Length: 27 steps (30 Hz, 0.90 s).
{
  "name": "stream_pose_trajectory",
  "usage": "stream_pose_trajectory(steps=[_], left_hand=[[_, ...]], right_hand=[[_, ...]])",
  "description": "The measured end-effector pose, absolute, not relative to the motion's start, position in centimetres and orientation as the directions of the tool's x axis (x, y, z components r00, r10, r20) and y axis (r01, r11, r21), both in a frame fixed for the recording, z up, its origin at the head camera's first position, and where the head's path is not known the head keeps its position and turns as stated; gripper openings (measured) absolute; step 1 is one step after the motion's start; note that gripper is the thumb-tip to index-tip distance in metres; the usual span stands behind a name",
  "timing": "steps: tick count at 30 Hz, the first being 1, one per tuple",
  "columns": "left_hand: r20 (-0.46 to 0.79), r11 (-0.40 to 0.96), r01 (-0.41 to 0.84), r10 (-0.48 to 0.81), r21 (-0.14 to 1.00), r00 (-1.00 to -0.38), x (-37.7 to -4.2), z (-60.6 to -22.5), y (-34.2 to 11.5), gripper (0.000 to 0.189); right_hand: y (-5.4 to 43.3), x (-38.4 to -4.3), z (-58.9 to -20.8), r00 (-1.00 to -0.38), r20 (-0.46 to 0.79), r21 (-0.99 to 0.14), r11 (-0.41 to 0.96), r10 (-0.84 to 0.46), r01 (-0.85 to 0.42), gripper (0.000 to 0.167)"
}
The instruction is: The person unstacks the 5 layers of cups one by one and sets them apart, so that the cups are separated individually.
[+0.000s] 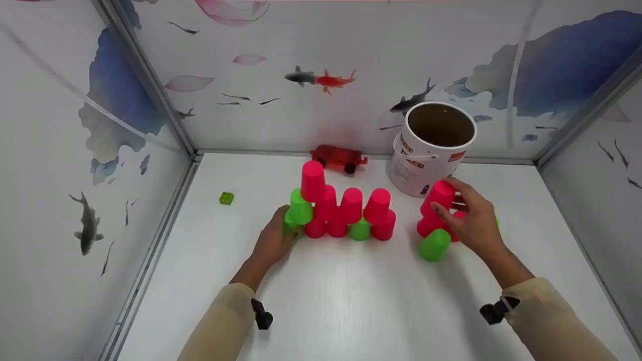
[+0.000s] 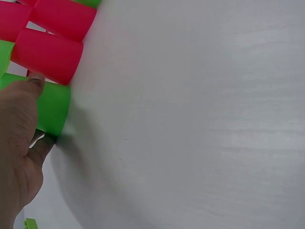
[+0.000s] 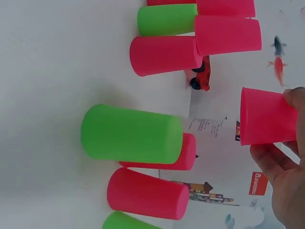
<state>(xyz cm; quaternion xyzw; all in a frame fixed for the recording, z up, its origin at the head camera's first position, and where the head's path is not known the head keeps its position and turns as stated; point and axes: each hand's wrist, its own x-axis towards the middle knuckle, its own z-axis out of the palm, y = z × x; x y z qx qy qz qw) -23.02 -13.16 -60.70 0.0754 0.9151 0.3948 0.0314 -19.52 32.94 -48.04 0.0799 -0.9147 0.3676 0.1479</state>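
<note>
A row of upside-down pink and green cups is stacked in tiers in the head view, with one pink cup (image 1: 313,181) at the top left. My left hand (image 1: 273,238) grips the green cup (image 2: 55,107) at the left end of the bottom row, its fingers on both sides. Just above it sits another green cup (image 1: 301,207). My right hand (image 1: 474,218) pinches a pink cup (image 3: 267,117) by its narrow end, raised above a loose cluster. That cluster has a green cup (image 3: 131,133) in front and a pink cup (image 3: 147,193) beside it.
A white bucket (image 1: 421,170) with a handle stands behind the right-hand cups. By the back wall is a red toy vehicle (image 1: 338,156). A small green block (image 1: 226,198) lies to the left. Printed walls enclose the white table (image 1: 341,311).
</note>
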Motion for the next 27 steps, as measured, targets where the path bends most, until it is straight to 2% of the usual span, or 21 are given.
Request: stream_pose_trajectory(steps=[7, 19, 27], left_hand=[[0.015, 0.681, 0.127, 0.169, 0.721, -0.986, -22.9, -61.1, -13.3, 0.073], [-0.008, 0.678, 0.099, 0.153, 0.729, -0.988, -23.0, -61.1, -13.3, 0.074], [-0.003, 0.679, 0.108, 0.159, 0.726, -0.987, -23.1, -60.9, -13.2, 0.074]], right_hand=[[36.0, -17.7, -49.9, -0.940, 0.341, -0.660, 0.717, 0.023, -0.222, 0.069], [38.7, -15.4, -51.9, -0.934, 0.351, -0.675, 0.709, 0.064, -0.205, 0.072], [39.2, -14.8, -54.9, -0.964, 0.263, -0.641, 0.755, 0.045, -0.140, 0.073]])
